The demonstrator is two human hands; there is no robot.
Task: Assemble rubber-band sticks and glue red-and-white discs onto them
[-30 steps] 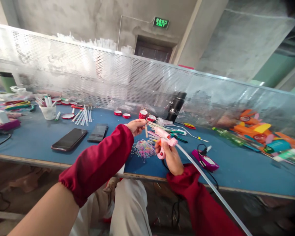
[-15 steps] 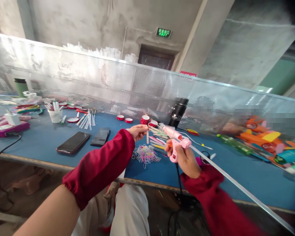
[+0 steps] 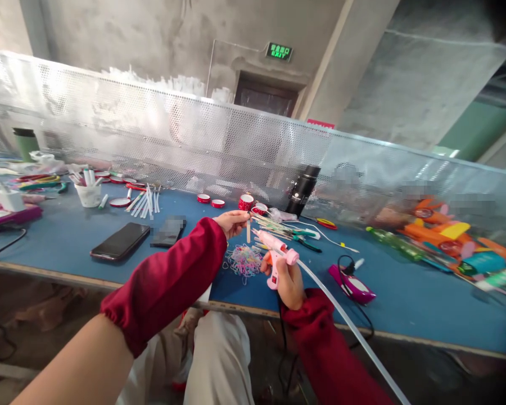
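My left hand [image 3: 233,223] pinches the top of a small flat wooden stick [image 3: 248,232], which hangs down from the fingertips. In my right hand [image 3: 290,284] is a pink hot glue gun [image 3: 274,253]; its nozzle points left, close to the stick. A long clear glue stick [image 3: 341,306] runs out of the gun's back towards the lower right. Beneath the two hands lies a tangled heap of coloured rubber bands [image 3: 245,262]. Thin sticks [image 3: 274,225] are spread on the table behind the gun.
On the blue table [image 3: 405,298] lie two phones [image 3: 120,242], a purple power strip [image 3: 354,285] with a cable, and green-handled pliers [image 3: 307,243]. A black bottle [image 3: 303,191] and red tins [image 3: 245,202] stand by the perforated screen [image 3: 185,129]. Orange toys [image 3: 438,230] sit at right.
My right hand has brought the glue gun left and slightly down, nearer the wooden stick. The power strip and pliers at right have come into clearer sight. My left hand keeps its pinch.
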